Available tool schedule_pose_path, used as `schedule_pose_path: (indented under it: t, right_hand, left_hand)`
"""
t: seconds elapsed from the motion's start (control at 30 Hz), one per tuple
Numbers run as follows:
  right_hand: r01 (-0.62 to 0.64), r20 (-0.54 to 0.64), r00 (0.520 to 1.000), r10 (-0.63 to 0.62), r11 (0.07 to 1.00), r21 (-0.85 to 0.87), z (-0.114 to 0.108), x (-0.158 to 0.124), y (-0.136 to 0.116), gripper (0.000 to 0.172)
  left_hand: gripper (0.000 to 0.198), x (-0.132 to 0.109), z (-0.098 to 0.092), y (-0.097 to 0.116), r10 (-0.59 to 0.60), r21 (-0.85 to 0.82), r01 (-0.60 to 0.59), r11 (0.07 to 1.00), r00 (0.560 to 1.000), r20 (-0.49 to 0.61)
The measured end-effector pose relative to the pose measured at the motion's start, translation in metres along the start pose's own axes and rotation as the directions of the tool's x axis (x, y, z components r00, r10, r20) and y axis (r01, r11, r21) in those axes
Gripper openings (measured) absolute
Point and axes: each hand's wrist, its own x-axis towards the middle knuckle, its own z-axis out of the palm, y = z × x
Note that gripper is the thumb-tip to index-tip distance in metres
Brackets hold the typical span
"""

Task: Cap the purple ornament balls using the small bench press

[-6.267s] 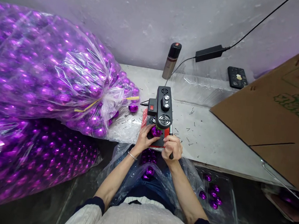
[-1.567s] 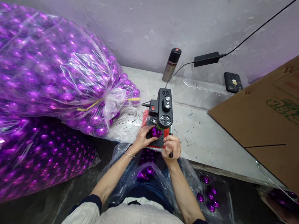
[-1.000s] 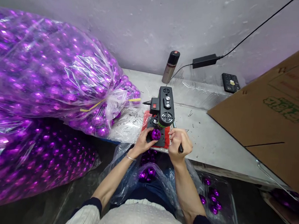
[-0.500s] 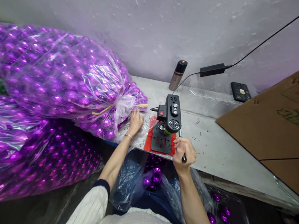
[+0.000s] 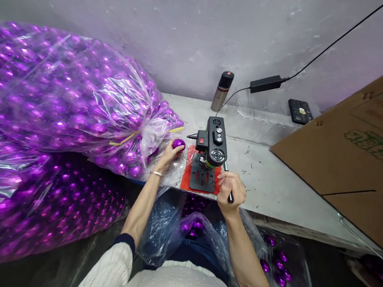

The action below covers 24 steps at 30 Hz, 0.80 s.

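1. Closest in, loose balls [image 5: 197, 225] are lying in the clear plastic [image 5: 161, 229] across your lap, which is seemingly serving as a catch below the table edge.
2. Now your right hand [image 5: 232, 190] is wrapping the black handle [image 5: 230, 198] in a closed fist, likely because a lever needs firm hold.
3. The black plate [image 5: 211, 174] is resting on a red cloth [image 5: 186, 178], perhaps for grip against the table [image 5: 258, 179].
4. And your left hand [image 5: 167, 155] is holding one purple ball [image 5: 178, 144], thumb across it, just left of the machine [image 5: 217, 136]; such a curve is probably suiting a smooth round thing.
5. Left of that, a yellow tie [image 5: 125, 137] is cinching the big bag [image 5: 66, 94], presumably containing its load.
6. Farthest, the bottle [image 5: 220, 95] is standing near the wall, apparently clear of your elbows.
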Motion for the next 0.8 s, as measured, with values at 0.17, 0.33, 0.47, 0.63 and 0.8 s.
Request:
schedule_pose_path:
  t: [0.17, 0.33, 0.47, 0.63, 0.8]
  right_hand:
    - [-0.021, -0.004, 1.0, 0.021, 1.0, -0.004, 0.0, 0.002, -0.001, 0.027]
    - [-0.043, -0.006, 0.999, 0.043, 0.999, -0.005, -0.001, 0.009, -0.006, 0.028]
    - [-0.1, -0.008, 0.995, 0.1, 0.995, -0.002, -0.002, 0.016, -0.01, 0.029]
    - [-0.113, 0.011, 0.994, 0.113, 0.994, 0.007, -0.003, 0.018, -0.011, 0.028]
    - [-0.07, 0.018, 0.997, 0.07, 0.998, -0.007, -0.004, 0.017, -0.011, 0.027]
  left_hand:
    - [0.049, -0.055, -0.001, -0.011, -0.145, -0.383, 0.21, 0.9, 0.971, 0.191]
    - [0.044, -0.076, 0.015, -0.015, -0.149, -0.353, 0.213, 0.911, 0.969, 0.199]
    - [0.048, -0.082, 0.032, -0.023, -0.161, -0.211, 0.209, 0.955, 0.962, 0.22]
    - [0.053, -0.085, 0.052, -0.031, -0.109, 0.056, 0.099, 0.993, 0.97, 0.217]
    - [0.057, -0.084, 0.058, -0.032, 0.013, 0.303, -0.093, 0.948, 0.966, 0.257]
